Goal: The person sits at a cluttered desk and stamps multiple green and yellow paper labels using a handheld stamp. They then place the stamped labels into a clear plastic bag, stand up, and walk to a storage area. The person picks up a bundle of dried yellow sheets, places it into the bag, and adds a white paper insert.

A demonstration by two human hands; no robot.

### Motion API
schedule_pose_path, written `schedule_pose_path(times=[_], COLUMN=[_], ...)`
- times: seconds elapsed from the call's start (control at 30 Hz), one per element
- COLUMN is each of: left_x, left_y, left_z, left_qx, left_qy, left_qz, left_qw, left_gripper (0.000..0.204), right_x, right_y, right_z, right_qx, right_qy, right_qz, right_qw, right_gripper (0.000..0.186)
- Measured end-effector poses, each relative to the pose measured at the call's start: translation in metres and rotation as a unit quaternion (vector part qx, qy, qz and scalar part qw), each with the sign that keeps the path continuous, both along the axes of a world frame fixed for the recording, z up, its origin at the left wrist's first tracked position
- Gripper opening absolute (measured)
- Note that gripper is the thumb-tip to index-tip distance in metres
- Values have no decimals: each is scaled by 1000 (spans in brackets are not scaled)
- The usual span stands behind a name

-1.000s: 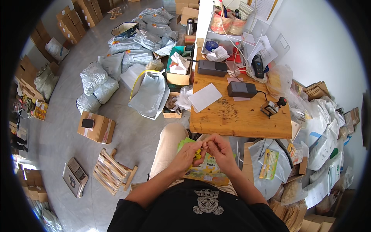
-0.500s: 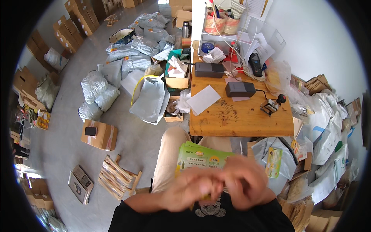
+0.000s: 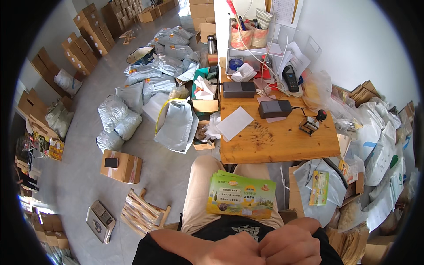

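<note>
My left hand (image 3: pixel 235 250) and my right hand (image 3: pixel 289 245) are close together at the lower edge, in front of my black shirt. Both have their fingers curled in, knuckles up. Whatever may be between the fingers is hidden beneath them. A stack of flat green and yellow printed sheets (image 3: pixel 240 194) lies across my thighs, just beyond the hands, and neither hand touches it. One similar green printed sheet (image 3: pixel 319 188) rests on a grey plastic bag (image 3: pixel 304 176) to the right of my legs.
Ahead stands a wooden desk (image 3: pixel 247 150) with two dark box-shaped devices, a white paper (image 3: pixel 236 123) and a stamp (image 3: pixel 311 123). Grey parcels (image 3: pixel 128 123) cover the floor at left. A carton (image 3: pixel 123 166) carries a phone. A folded wooden stool (image 3: pixel 143 210) lies nearby.
Both hands have moved down toward my body, uncovering the printed sheets. A small yellowish bit seen at the left fingers is now out of sight. The whole view has shifted slightly.
</note>
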State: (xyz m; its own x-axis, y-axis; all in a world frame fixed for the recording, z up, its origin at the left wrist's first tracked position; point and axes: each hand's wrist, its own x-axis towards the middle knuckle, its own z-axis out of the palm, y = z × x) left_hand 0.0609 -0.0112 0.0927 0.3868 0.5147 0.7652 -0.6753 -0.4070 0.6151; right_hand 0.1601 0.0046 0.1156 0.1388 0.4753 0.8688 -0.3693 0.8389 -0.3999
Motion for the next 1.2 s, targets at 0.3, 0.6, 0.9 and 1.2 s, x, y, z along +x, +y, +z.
schedule_pose_path(times=[0.3, 0.6, 0.9, 1.2], left_x=[-20, -23, -23, -30], left_y=[-6, 15, 23, 24], left_z=[-35, -93, -116, -135], left_qx=[-400, -440, -615, -613], left_qy=[113, 187, -24, -77], left_qz=[203, 384, 253, 183], left_qw=[887, 790, 746, 765], left_gripper=[55, 49, 45, 45], right_x=[24, 5, -2, -1], right_y=[47, 62, 62, 58], right_z=[-42, -98, -122, -125], right_qx=[-30, -134, -141, -233], right_qy=[-347, -418, -386, -343], right_qz=[21, 20, 47, 90], right_qw=[937, 898, 910, 905], right_gripper=[25, 24, 19, 14])
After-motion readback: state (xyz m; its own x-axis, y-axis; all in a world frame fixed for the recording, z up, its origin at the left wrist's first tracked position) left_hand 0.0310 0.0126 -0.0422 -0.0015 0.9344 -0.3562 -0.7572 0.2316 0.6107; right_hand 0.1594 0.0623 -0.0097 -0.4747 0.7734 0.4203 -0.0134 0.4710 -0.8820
